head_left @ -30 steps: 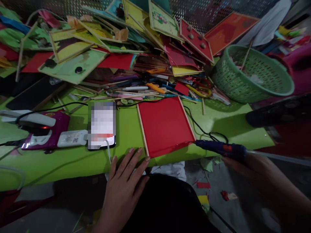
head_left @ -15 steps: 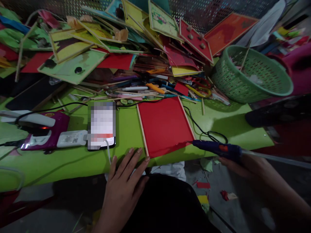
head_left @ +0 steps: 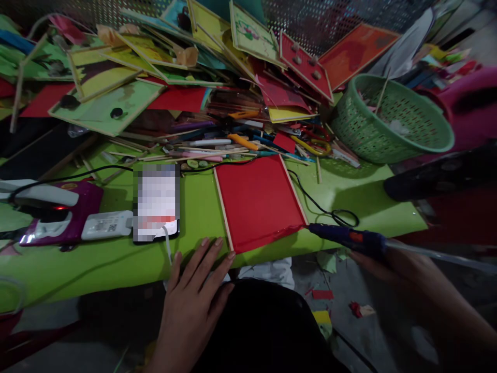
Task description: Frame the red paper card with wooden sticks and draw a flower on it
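Observation:
A red card panel (head_left: 259, 201) edged with thin wooden sticks lies flat on the green table (head_left: 116, 256). My left hand (head_left: 194, 290) rests open at the table's front edge, fingers spread, fingertips touching the panel's near left corner. My right hand (head_left: 392, 264) is closed round a blue glue gun (head_left: 351, 238). The gun's nozzle touches the panel's near right corner. A clear glue stick juts from the gun's back to the right. Its black cord (head_left: 330, 210) loops over the table behind it.
A phone (head_left: 156, 202) on a white cable lies left of the panel, beside a white power bank (head_left: 103, 225) and a purple device (head_left: 58, 215). Behind are heaped framed cards (head_left: 108, 103), pens and sticks. A green basket (head_left: 388, 119) stands at the right.
The view has shifted slightly, so everything sits a little further left. The glue gun's nozzle stays at the panel's near right corner; my left hand has kept its place.

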The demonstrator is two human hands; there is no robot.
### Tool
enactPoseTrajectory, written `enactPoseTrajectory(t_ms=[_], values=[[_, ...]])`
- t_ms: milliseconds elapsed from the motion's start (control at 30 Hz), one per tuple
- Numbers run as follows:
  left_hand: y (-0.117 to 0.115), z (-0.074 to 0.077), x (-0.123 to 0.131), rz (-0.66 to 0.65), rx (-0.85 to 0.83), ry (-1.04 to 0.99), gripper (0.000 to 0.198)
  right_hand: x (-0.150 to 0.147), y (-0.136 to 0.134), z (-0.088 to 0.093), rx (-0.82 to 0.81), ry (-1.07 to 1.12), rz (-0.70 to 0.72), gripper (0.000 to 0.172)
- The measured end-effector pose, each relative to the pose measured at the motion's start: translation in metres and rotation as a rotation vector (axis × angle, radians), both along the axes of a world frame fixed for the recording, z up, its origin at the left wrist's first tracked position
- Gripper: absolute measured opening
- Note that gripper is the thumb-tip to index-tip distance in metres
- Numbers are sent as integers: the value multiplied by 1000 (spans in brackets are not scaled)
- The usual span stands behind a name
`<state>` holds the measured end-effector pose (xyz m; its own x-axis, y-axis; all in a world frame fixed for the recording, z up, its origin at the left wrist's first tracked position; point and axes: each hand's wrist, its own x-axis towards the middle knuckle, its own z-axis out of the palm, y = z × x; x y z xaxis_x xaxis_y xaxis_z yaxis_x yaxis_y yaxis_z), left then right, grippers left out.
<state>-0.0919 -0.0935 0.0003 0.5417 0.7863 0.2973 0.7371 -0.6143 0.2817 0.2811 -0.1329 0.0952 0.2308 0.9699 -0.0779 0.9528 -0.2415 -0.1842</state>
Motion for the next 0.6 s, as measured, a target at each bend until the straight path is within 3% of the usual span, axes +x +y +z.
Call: enactPoseTrajectory(t_ms=[300, 600], values=[[1, 2, 0, -1, 6, -12, 52, -2, 0, -2, -20, 67, 34, 40], [0, 5, 5, 30, -21, -68, 45, 4, -1, -9, -14, 56, 42, 52]])
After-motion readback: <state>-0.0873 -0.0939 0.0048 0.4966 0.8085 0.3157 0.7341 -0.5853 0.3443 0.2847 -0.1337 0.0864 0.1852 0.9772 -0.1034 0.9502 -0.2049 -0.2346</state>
